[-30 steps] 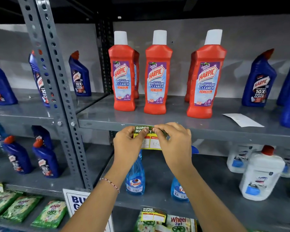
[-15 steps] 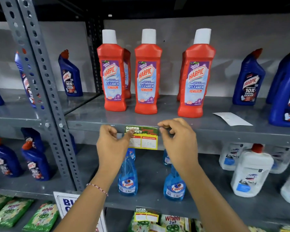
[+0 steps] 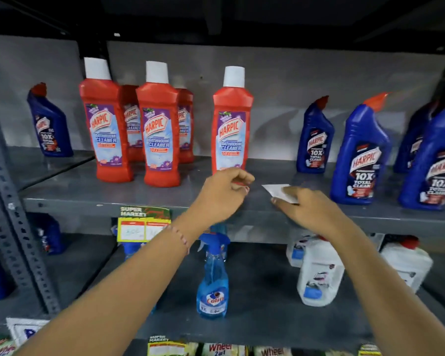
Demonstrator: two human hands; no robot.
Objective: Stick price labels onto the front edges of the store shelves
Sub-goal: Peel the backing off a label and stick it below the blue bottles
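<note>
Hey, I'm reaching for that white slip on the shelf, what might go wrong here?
1. Your left hand is right at the base of the nearest red bottle; a bump might topple it.
2. Your right hand only touches the white slip at its edge, so it could slide away.
3. The stuck price label hangs below the shelf edge; your forearm may snag it.

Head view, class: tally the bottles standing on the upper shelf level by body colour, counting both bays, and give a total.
Red bottles: 5 (3 in front, 2 behind)
Blue bottles: 5 (1 in the left bay, 4 at the right, one of those partly hidden)
Total: 10
</note>
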